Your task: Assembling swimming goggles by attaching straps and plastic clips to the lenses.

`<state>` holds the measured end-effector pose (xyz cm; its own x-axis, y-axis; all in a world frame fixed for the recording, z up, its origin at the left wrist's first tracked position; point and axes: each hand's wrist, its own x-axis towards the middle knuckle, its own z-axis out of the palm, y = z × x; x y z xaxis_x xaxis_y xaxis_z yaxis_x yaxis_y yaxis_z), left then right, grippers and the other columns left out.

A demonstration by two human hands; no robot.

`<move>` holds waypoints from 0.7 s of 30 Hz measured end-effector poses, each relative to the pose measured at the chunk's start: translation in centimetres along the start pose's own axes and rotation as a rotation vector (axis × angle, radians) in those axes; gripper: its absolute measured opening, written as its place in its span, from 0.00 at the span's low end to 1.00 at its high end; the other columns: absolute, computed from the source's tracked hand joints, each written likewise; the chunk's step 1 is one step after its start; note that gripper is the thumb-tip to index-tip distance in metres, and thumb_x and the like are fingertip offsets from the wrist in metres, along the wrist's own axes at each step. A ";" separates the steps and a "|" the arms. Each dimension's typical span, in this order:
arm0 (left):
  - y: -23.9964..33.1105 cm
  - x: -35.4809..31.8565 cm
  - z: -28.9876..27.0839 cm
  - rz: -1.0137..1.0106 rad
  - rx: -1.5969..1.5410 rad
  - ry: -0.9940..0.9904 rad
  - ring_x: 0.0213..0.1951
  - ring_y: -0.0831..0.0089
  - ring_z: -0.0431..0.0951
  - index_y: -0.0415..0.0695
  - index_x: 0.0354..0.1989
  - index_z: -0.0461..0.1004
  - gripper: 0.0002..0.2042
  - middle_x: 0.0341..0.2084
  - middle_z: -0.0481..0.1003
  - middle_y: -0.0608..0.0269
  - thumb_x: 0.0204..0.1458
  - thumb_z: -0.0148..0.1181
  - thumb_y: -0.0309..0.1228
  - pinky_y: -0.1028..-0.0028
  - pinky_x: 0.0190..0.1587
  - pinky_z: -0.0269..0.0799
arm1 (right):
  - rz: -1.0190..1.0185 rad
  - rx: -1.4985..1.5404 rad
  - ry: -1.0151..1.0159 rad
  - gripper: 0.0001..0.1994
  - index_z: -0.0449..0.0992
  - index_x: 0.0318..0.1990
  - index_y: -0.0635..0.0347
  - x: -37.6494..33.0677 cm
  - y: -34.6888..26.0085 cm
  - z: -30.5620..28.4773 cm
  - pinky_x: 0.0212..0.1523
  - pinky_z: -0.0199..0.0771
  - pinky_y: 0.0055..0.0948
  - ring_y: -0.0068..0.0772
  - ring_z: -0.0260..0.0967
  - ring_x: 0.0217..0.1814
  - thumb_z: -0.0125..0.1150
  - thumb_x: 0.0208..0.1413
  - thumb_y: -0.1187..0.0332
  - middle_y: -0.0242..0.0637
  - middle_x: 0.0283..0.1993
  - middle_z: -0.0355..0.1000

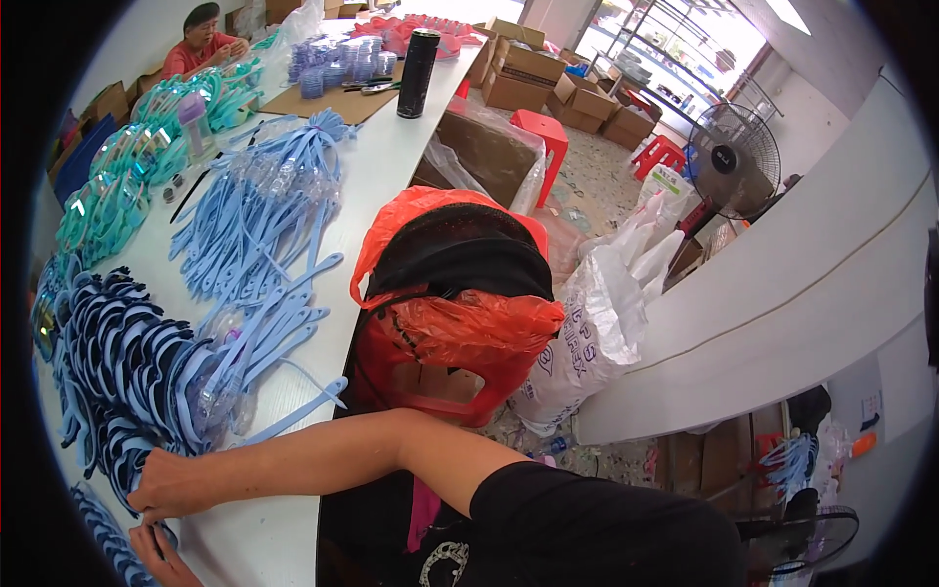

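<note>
My right hand (168, 484) is closed in a pinch at the table's near left, with the forearm stretched across from the right. Close below it, my left hand (161, 558) has its fingers closed, their tips almost meeting the right hand's. What they pinch is small and mostly hidden; a bit of dark blue shows beside the fingers. Just beyond lies a long stack of curved blue-and-black goggle pieces (127, 342). Another row of blue curved pieces (108, 538) lies left of my hands. Light blue rubber straps (259, 225) are heaped further up the white table (264, 538).
Teal goggles (137, 147) line the table's far left side, where a person in red (201, 49) sits. A black cylinder (419, 73) stands at the far end. Right of the table are a red stool (421, 386) with bags, a white sack (587, 333) and a fan (734, 161).
</note>
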<state>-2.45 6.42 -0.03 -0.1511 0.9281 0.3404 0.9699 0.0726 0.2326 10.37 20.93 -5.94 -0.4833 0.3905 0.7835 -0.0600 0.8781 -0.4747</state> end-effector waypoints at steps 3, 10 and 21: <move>-0.3 -0.2 0.2 -0.163 -0.041 -0.052 0.50 0.51 0.76 0.37 0.55 0.82 0.19 0.46 0.78 0.46 0.70 0.55 0.40 0.55 0.56 0.69 | 0.014 0.033 0.062 0.15 0.73 0.27 0.58 0.0 -0.2 0.6 0.26 0.66 0.48 0.53 0.72 0.22 0.71 0.53 0.58 0.42 0.17 0.70; 1.4 -0.2 -0.5 -0.183 -0.060 -0.035 0.49 0.51 0.76 0.33 0.51 0.81 0.17 0.47 0.78 0.45 0.70 0.54 0.37 0.56 0.56 0.69 | 0.053 0.052 0.138 0.14 0.72 0.25 0.59 -0.2 -0.5 1.5 0.25 0.66 0.49 0.55 0.70 0.21 0.70 0.51 0.61 0.43 0.16 0.68; 2.5 -0.5 2.9 0.108 -0.185 0.215 0.37 0.46 0.77 0.32 0.39 0.82 0.11 0.33 0.80 0.43 0.63 0.62 0.30 0.54 0.44 0.71 | -0.198 -0.219 0.308 0.12 0.72 0.27 0.57 0.7 -1.9 0.3 0.24 0.63 0.40 0.40 0.71 0.20 0.69 0.43 0.62 0.33 0.20 0.69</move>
<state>0.62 7.15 -2.26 -0.1051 0.8267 0.5528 0.9342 -0.1085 0.3399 9.90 19.47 -4.64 -0.1954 0.2437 0.9500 0.0773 0.9694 -0.2328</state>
